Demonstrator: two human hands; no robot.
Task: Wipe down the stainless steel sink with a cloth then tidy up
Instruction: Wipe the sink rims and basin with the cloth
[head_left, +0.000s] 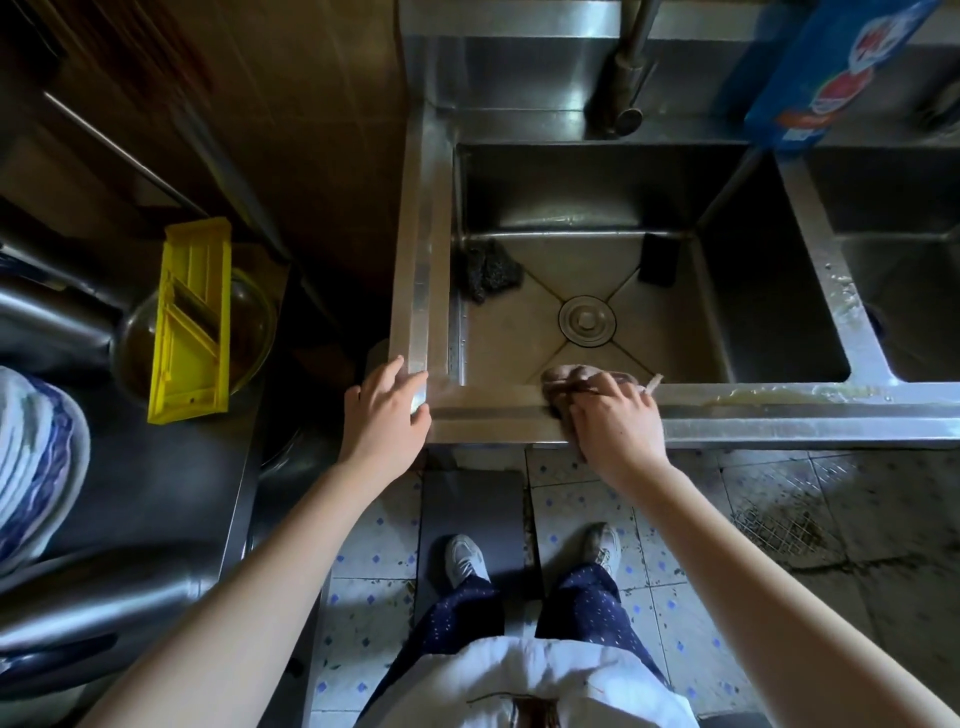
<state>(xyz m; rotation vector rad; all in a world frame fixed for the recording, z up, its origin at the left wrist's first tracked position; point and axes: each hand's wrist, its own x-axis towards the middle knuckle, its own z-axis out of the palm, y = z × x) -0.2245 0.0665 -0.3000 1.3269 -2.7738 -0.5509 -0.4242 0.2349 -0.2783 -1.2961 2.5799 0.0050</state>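
Observation:
The stainless steel sink (727, 410) has two basins, and I stand at the left one. My right hand (618, 421) grips a brownish cloth (563, 382) bunched on the front rim, just left of the hand's fingers. My left hand (387, 410) rests with straight fingers on the sink's front left corner. A dark scouring pad (491, 270) lies in the left basin's far left corner, and a black sponge (660, 258) leans in its far right corner. The round drain (587, 320) sits in the middle of the basin floor.
A tap (626, 78) rises behind the left basin. A blue packet (831, 73) stands on the divider at the back. Yellowish residue (779, 396) streaks the front rim to the right. A yellow slicer (191, 322) lies over a glass bowl (254, 322) on the left counter.

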